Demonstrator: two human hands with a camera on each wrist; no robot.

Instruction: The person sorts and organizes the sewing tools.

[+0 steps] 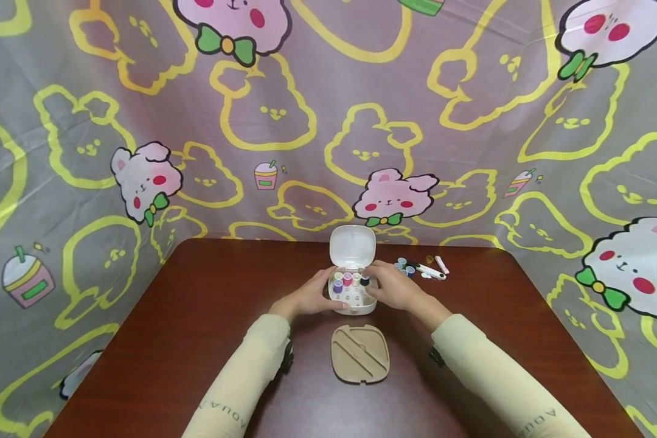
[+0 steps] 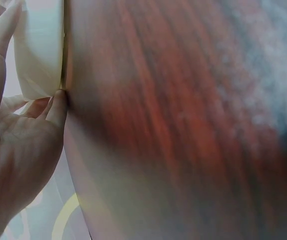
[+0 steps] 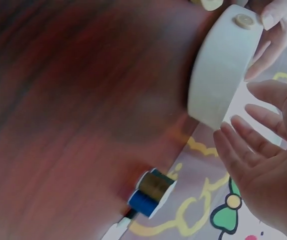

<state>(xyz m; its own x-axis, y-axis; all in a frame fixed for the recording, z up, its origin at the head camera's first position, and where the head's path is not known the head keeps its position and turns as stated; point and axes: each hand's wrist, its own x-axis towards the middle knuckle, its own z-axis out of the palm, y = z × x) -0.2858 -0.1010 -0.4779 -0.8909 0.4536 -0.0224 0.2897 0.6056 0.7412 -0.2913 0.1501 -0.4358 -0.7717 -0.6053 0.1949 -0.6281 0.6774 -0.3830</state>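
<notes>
A white sewing box stands on the table with its lid raised. Inside, thread spools, among them a purple spool, a pink spool and a black spool, sit at the back and left, with bare pegs in front. My left hand grips the box's left side, thumb over the front rim and fingers around the wall. My right hand reaches over the right side, fingertips near the black spool. In the right wrist view its fingers are spread, with no spool visible between them.
A beige tray with slanted grooves lies in front of the box. Behind my right hand are several loose spools, a white-handled tool and small items. A patterned curtain hangs around the table.
</notes>
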